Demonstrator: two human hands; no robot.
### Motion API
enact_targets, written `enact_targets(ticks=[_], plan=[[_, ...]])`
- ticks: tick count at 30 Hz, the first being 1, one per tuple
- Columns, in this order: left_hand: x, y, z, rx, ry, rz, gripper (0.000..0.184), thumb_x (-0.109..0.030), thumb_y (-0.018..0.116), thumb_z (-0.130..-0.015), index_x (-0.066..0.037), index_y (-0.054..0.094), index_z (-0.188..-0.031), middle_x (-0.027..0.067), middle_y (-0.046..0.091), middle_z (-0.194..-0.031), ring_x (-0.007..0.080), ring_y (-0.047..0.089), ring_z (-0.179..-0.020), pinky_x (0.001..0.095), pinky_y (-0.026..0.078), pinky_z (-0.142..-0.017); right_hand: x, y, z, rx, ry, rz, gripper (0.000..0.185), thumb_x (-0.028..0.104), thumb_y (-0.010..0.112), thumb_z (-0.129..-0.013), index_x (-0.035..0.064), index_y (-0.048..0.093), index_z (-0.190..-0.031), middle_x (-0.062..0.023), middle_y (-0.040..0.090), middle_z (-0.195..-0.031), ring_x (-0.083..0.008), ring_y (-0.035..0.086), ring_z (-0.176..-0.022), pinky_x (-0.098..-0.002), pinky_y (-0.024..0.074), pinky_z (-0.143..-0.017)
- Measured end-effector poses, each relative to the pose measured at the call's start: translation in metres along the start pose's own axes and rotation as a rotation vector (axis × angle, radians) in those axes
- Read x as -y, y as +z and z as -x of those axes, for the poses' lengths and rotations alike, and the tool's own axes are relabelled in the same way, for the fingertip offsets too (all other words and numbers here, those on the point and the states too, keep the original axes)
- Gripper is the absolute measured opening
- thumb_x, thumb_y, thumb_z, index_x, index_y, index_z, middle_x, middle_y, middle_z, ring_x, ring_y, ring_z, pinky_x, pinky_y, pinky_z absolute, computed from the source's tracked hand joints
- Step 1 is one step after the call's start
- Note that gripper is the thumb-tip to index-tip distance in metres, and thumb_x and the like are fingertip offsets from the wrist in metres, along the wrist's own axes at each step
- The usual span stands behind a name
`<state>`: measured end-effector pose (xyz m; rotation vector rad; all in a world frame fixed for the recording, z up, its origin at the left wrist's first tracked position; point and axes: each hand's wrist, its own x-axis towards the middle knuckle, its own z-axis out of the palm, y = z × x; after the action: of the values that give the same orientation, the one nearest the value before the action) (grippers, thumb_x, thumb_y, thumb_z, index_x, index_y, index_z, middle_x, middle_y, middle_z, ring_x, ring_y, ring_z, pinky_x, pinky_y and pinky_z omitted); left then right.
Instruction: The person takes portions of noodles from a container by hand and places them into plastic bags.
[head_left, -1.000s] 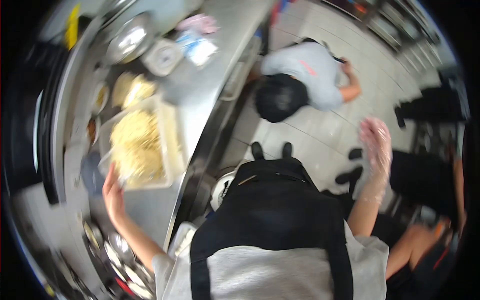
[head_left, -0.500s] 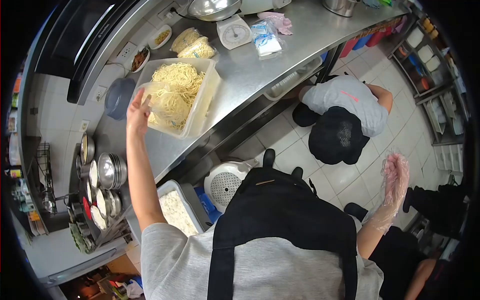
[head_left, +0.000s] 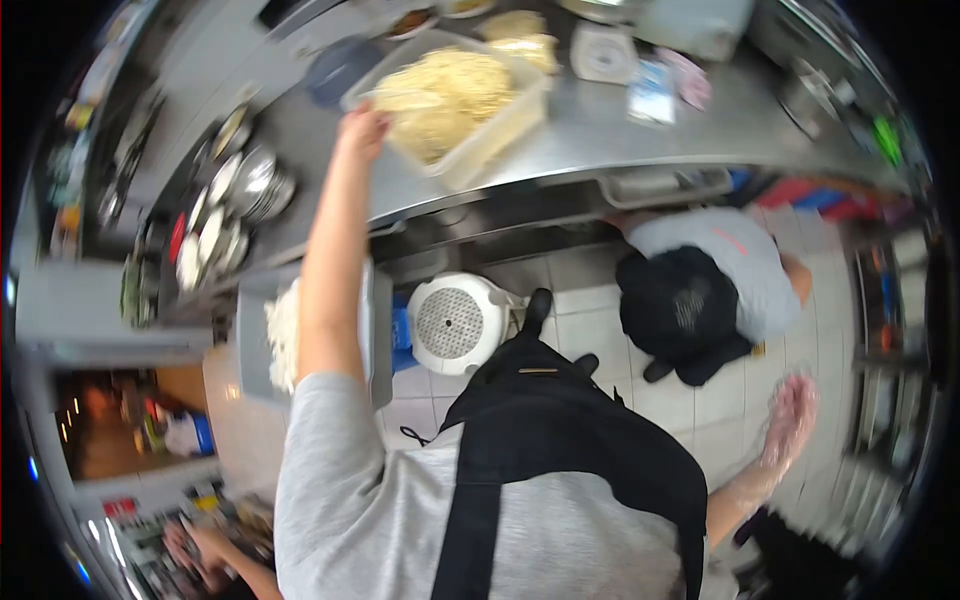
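My left hand (head_left: 365, 130) is closed at the left edge of a clear plastic tub (head_left: 490, 148), its fingers pinched on what looks like a plastic bag's edge. Yellow noodles (head_left: 450, 85) fill the tub, partly under clear plastic. My right hand (head_left: 792, 405), in a clear plastic glove, is held out over the floor at the right, away from the counter. Its fingers look curled together, but blur hides whether anything is in them.
The steel counter (head_left: 600, 130) bears a scale (head_left: 603, 53), plastic packets (head_left: 652, 92) and metal bowls (head_left: 262, 185). A co-worker (head_left: 725, 275) is bent low beside it. Below stand a white stool (head_left: 450, 322) and a grey bin (head_left: 255, 345). Another person's hands (head_left: 200, 545) show at lower left.
The view has turned, so the counter now runs across the top. My left hand has closed from spread fingers at the tub's edge. My right hand stays held out to the right.
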<state>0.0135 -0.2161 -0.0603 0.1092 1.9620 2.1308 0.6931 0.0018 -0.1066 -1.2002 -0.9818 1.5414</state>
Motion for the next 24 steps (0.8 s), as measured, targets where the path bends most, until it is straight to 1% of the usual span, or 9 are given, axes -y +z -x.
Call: enact_targets(ticks=[2, 7, 10, 12, 14, 17, 18, 20, 24], plan=[[0.008, -0.010, -0.009, 0.187, -0.014, -0.095, 0.055, 0.012, 0.054, -0.069, 0.001, 0.043, -0.121, 0.0083, 0.057, -0.098, 0.0132, 0.057, -0.068, 0.0211, 0.045, -0.053, 0.004, 0.006, -0.010, 0.020, -0.022, 0.026, 0.033, 0.027, 0.055, -0.085, 0.0020, 0.053, -0.107, -0.0076, 0.057, -0.095, -0.0139, 0.053, -0.085, -0.0256, 0.0439, -0.071], [-0.009, 0.010, 0.038, 0.086, 0.043, -0.023, 0.075, 0.015, 0.054, -0.065, 0.003, 0.026, -0.133, 0.0141, 0.056, -0.099, 0.0143, 0.055, -0.059, 0.0229, 0.046, -0.051, 0.008, 0.009, -0.022, 0.261, -0.049, -0.007, 0.033, 0.026, 0.054, -0.086, 0.0002, 0.052, -0.107, -0.0088, 0.058, -0.096, -0.0141, 0.054, -0.086, -0.0237, 0.0448, -0.070], [-0.015, 0.014, 0.045, 0.164, 0.034, -0.114, 0.076, 0.015, 0.058, -0.066, 0.002, 0.026, -0.133, 0.0105, 0.055, -0.108, 0.0115, 0.057, -0.072, 0.0195, 0.048, -0.055, 0.017, 0.023, -0.018, 0.293, -0.026, -0.013, 0.033, 0.025, 0.054, -0.087, -0.0007, 0.052, -0.107, -0.0092, 0.058, -0.095, -0.0142, 0.054, -0.087, -0.0228, 0.0449, -0.069], [-0.014, 0.014, 0.051, 0.176, 0.110, -0.175, 0.077, 0.014, 0.055, -0.064, 0.005, 0.022, -0.134, 0.0124, 0.057, -0.088, 0.0121, 0.053, -0.056, 0.0225, 0.047, -0.051, 0.016, 0.033, -0.017, 0.171, -0.067, 0.048, 0.031, 0.025, 0.055, -0.086, -0.0006, 0.053, -0.104, -0.0089, 0.058, -0.094, -0.0144, 0.055, -0.086, -0.0234, 0.0449, -0.069], [0.000, 0.007, 0.044, 0.246, 0.108, -0.211, 0.079, 0.013, 0.054, -0.065, 0.003, 0.021, -0.135, 0.0090, 0.057, -0.080, 0.0102, 0.052, -0.056, 0.0215, 0.047, -0.053, 0.017, 0.035, -0.014, 0.127, -0.071, 0.042, 0.030, 0.025, 0.055, -0.086, -0.0011, 0.054, -0.102, -0.0087, 0.058, -0.093, -0.0142, 0.054, -0.085, -0.0238, 0.0448, -0.067], [0.010, 0.007, 0.057, 0.171, 0.048, -0.225, 0.077, 0.013, 0.055, -0.067, -0.001, 0.023, -0.136, 0.0153, 0.053, -0.108, 0.0129, 0.056, -0.075, 0.0208, 0.047, -0.054, 0.015, 0.038, -0.010, 0.186, -0.052, 0.048, 0.031, 0.024, 0.055, -0.086, -0.0010, 0.054, -0.104, -0.0090, 0.059, -0.090, -0.0144, 0.056, -0.077, -0.0252, 0.0463, -0.064], [0.009, 0.008, 0.062, 0.194, 0.004, -0.229, 0.076, 0.013, 0.056, -0.067, 0.000, 0.025, -0.135, 0.0173, 0.045, -0.122, 0.0150, 0.056, -0.083, 0.0209, 0.047, -0.055, 0.014, 0.041, -0.007, 0.216, -0.049, 0.037, 0.031, 0.025, 0.056, -0.086, -0.0011, 0.054, -0.103, -0.0092, 0.059, -0.089, -0.0141, 0.056, -0.076, -0.0243, 0.0452, -0.062], [0.008, 0.012, 0.073, 0.181, 0.012, -0.204, 0.074, 0.011, 0.057, -0.069, -0.001, 0.025, -0.135, 0.0120, 0.035, -0.135, 0.0149, 0.052, -0.097, 0.0208, 0.045, -0.062, 0.015, 0.046, -0.003, 0.242, -0.046, 0.034, 0.031, 0.025, 0.056, -0.085, -0.0011, 0.054, -0.102, -0.0093, 0.059, -0.089, -0.0138, 0.055, -0.074, -0.0234, 0.0441, -0.060], [0.008, 0.007, 0.067, 0.187, 0.060, -0.198, 0.077, 0.011, 0.057, -0.067, 0.001, 0.024, -0.135, 0.0146, 0.044, -0.126, 0.0148, 0.055, -0.085, 0.0214, 0.046, -0.057, 0.011, 0.059, -0.002, 0.285, -0.029, 0.035, 0.030, 0.024, 0.056, -0.085, -0.0024, 0.054, -0.099, -0.0103, 0.059, -0.085, -0.0133, 0.054, -0.070, -0.0224, 0.0425, -0.057]])
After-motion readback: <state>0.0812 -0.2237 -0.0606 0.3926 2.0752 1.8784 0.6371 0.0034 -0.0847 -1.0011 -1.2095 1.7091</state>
